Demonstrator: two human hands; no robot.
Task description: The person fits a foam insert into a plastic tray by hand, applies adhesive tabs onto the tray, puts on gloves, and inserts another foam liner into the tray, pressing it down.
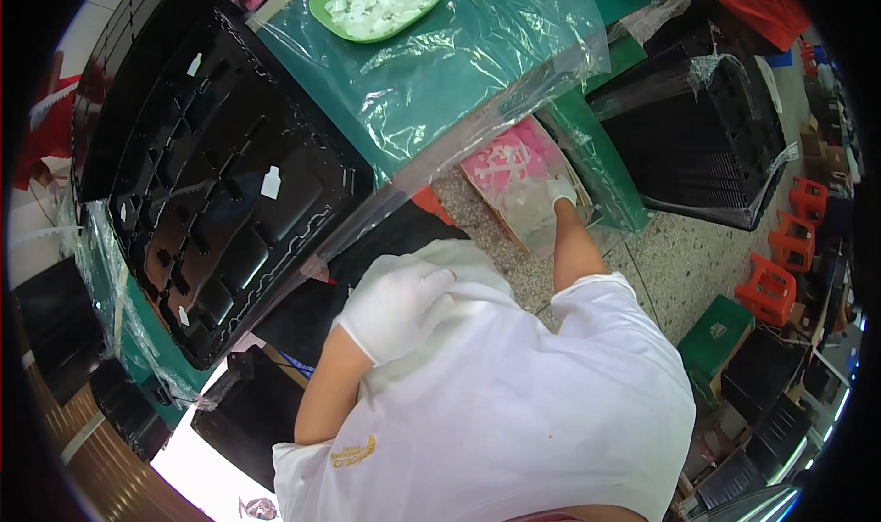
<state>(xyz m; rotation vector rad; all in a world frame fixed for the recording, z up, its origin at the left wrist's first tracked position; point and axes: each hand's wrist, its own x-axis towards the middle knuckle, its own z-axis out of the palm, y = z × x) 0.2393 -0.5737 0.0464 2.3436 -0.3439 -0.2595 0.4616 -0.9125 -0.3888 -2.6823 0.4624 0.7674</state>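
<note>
My left hand (395, 309), in a white glove, is held in front of my white shirt with its fingers curled in. Whatever it may hold is hidden. My right hand (561, 190), also gloved, reaches down into a low box (514, 180) by the floor, which has pink and clear plastic in it. Its fingers are too small and covered to make out. To the left lies a large black plastic tray (229, 187) with moulded ridges. Small white bottle-shaped pieces, such as one piece (272, 182), lie spaced out on it.
A green dish (367, 33) of small white pieces stands on a green table (413, 109) under clear plastic film. Stacked black trays (697, 132) are at the right, beyond a green panel (601, 159). Red stools (766, 288) stand farther right on the speckled floor (656, 256).
</note>
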